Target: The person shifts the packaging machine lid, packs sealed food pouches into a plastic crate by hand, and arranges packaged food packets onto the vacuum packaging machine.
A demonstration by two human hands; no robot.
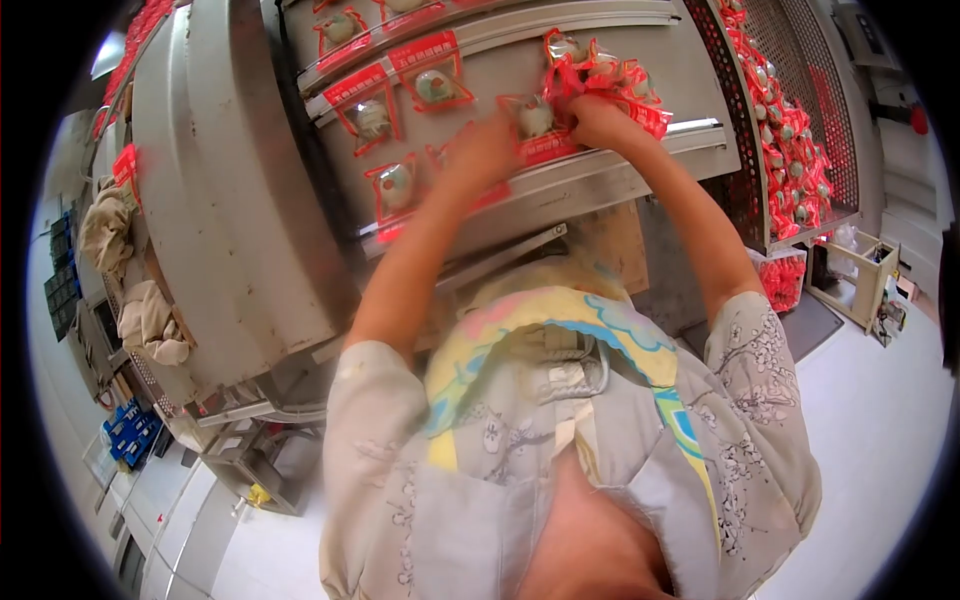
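My left hand (485, 150) is over the steel work surface, among red-and-clear packets, and motion smears its fingers. A packet (440, 155) shows partly behind it. My right hand (598, 122) has its fingers bent in at the edge of a clear packet (536, 118) with a pale, egg-like thing inside; the fingers look closed on its red edge. Touching that hand is a heap of similar packets (632, 82). To the left lie single packets: one (372, 118), another (435, 86), and a lower one (396, 188) near the front rail.
Metal rails (640, 140) run across the sloping surface. On the right stands a perforated metal bin (835, 150) holding many packets (790, 140). A large steel housing (230, 200) is at left, with cloths (150, 325) beside it. A blue crate (132, 432) stands at the lower left.
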